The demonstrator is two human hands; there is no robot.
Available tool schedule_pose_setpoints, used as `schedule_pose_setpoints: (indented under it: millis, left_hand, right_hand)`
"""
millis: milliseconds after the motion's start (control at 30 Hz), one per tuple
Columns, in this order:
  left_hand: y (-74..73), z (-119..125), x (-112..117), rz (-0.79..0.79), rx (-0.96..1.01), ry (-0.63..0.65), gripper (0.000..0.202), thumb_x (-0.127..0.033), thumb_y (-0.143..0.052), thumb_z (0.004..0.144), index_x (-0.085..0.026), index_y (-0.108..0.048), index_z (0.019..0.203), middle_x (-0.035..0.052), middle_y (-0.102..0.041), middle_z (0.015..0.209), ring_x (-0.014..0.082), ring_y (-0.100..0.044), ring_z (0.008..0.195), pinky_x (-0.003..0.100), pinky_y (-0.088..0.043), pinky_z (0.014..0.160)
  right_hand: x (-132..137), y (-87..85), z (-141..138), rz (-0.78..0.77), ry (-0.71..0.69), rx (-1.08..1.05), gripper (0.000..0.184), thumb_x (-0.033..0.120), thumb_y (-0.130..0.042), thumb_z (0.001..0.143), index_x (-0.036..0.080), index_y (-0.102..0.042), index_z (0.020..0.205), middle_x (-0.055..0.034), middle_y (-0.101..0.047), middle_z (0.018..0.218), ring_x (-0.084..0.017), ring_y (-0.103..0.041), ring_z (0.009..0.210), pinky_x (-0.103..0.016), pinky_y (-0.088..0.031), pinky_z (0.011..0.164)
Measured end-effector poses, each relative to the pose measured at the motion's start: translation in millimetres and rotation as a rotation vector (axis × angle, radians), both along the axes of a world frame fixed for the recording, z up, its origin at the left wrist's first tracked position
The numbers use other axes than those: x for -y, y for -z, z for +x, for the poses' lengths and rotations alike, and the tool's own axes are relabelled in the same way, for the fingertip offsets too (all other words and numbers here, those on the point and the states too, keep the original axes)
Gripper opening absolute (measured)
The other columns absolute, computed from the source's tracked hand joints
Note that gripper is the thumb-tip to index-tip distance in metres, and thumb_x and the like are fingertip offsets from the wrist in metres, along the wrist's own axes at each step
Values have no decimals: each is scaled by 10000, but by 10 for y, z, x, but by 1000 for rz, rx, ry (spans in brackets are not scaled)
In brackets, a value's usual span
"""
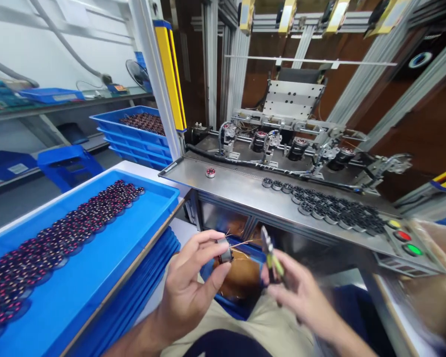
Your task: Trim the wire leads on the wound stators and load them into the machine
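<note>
Between the thumb and fingers of my left hand [189,277] is a small round motor stator [225,252]. Thin copper wire ends [245,243] stick out of it to the right. My right hand [297,282] is wrapped round a pair of cutting pliers [270,255] with green and black handles, tips pointing up. The pliers are slightly blurred and stand apart from the stator, just right of the wire ends. Below both hands, a blue bin [217,297] sits in front of my lap, with copper-coloured material inside.
Rows of wound stators [70,225] fill part of a blue tray [134,243] on the left. On the metal ledge [238,186] lie one red-topped stator [210,172] and many dark stators [330,208]. A winding machine [290,134] stands behind, its push buttons [403,235] at right.
</note>
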State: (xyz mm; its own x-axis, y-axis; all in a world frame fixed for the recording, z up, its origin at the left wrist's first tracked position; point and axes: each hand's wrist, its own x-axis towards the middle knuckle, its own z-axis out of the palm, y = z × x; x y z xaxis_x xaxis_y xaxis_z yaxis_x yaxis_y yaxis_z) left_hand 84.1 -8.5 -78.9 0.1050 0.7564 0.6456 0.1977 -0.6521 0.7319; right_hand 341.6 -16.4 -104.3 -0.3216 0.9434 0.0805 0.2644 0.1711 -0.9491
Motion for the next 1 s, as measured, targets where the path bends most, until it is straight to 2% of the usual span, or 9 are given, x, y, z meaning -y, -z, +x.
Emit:
schedule_pose_setpoints:
  millis: [100, 200, 400, 567, 733, 1000]
  left_hand:
    - [-17, 126, -16, -21, -9, 50, 455, -15, -667, 811, -246, -662, 1203, 102, -618, 1232, 230, -636, 1087, 342, -552, 881]
    - [-37, 259, -24, -56, -11, 111, 447, -15, -670, 809, -246, -666, 1191, 88, -618, 1217, 221, -642, 1072, 315, -554, 856]
    - [-61, 370, 0, -100, -3, 180, 426, -8, -662, 817, -245, -671, 1172, 76, -613, 1200, 199, -640, 1073, 272, -563, 847]
    - [-85, 322, 19, -98, -26, 147, 411, -2, -665, 812, -229, -672, 1155, 75, -624, 1180, 186, -644, 1059, 274, -554, 873]
    - [-85, 271, 26, -99, -30, 136, 396, -1, -662, 812, -218, -673, 1144, 71, -625, 1170, 174, -642, 1058, 268, -546, 891]
    - [-66, 255, 28, -99, -24, 148, 392, -6, -665, 813, -215, -671, 1144, 76, -627, 1177, 182, -644, 1061, 290, -545, 906]
  right_hand:
    - [575, 289, -62, 117, 14, -34, 585, 246, -651, 890, 309, -431, 1428, -64, -710, 1030, -201, -703, 949, -360, -570, 884]
    - [759, 370, -109, 237, 25, -51, 681, 177, -634, 862, 324, -384, 1478, -94, -696, 1136, -226, -687, 1040, -381, -546, 945]
    - [664, 222, -190, 259, 31, -96, 701, 163, -606, 802, 249, -425, 1473, -119, -677, 1174, -250, -654, 1090, -408, -527, 980]
    - [660, 236, -250, 291, 24, -106, 717, 113, -586, 798, 257, -412, 1479, -133, -666, 1201, -253, -671, 1063, -427, -532, 978]
    - [653, 278, -288, 268, -1, -202, 710, 99, -539, 825, 302, -383, 1487, -109, -654, 1125, -201, -695, 872, -379, -590, 841]
    - [630, 165, -343, 218, -17, -221, 690, 94, -559, 805, 288, -436, 1456, -72, -650, 929, -177, -647, 759, -309, -588, 694]
